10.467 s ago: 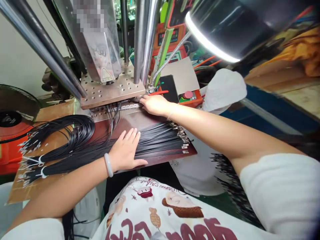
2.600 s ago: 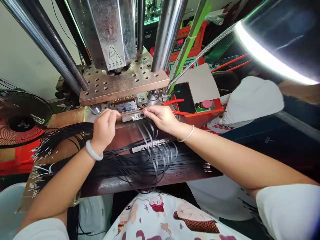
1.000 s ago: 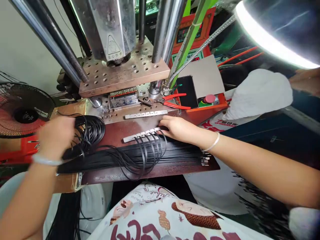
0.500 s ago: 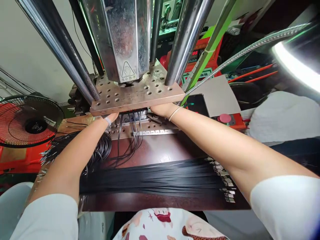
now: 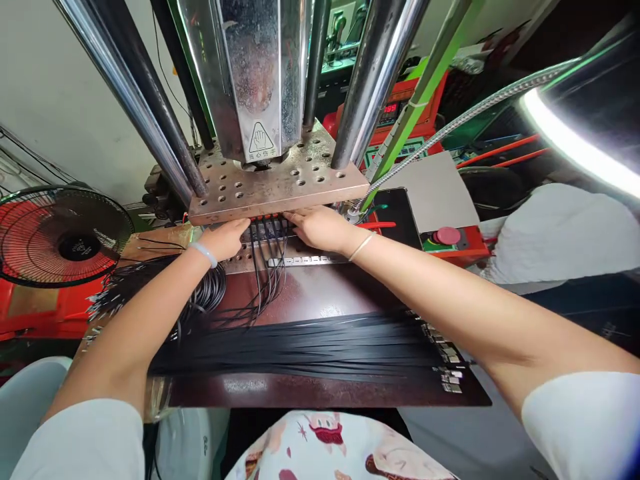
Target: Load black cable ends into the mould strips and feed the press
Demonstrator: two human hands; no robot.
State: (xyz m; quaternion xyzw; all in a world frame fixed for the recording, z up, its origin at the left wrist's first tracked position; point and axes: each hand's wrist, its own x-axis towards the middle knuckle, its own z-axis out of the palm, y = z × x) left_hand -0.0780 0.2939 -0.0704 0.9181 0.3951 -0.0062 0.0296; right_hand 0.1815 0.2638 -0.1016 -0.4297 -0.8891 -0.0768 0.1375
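My left hand [image 5: 227, 240] is at the left end of a row of thin black cables [image 5: 270, 257], just below the front edge of the press's upper plate [image 5: 280, 193]. Its fingers are curled closed, the tips partly hidden under the plate. From the other side my right hand [image 5: 320, 228] reaches in, bent fingers closed at the right end of the row. What either hand grips is hidden. The cables run down from a metal mould [image 5: 267, 231] between my hands and curve onto the brown table [image 5: 320, 290]. Only part of the mould shows.
A bundle of black cables with metal connectors [image 5: 300, 343] lies across the table front. Coiled cables [image 5: 207, 293] sit at left beside a fan [image 5: 75, 247]. A perforated metal strip [image 5: 305, 261] lies before the press. At right are a red button [image 5: 447, 236] and bright lamp [image 5: 575, 140].
Both hands have come out from deeper under the upper plate, toward me and closer together. The hanging cables now show as a more even row between them.
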